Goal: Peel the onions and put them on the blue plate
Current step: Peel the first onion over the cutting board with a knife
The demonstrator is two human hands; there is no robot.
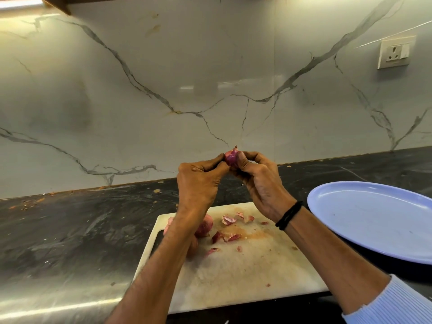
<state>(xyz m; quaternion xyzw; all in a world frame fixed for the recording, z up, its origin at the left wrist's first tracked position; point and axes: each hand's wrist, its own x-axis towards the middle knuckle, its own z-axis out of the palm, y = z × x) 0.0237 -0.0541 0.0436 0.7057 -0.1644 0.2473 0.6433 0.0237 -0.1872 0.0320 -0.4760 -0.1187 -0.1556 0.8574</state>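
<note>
A small purple onion [231,156] is held up in front of the marble wall, pinched between both hands. My left hand [198,183] grips it from the left with thumb and fingertips. My right hand [259,181] curls round it from the right, thumb on its skin. On the white cutting board [233,272] below, another pinkish onion [203,228] lies partly hidden behind my left forearm. Loose bits of onion skin [228,220] are scattered on the board. The blue plate [374,218] sits at the right with nothing on it.
The board lies on a dark stone counter [81,230] that runs along a marble backsplash. A wall socket [395,53] is at the upper right. Crumbs lie at the counter's far left edge.
</note>
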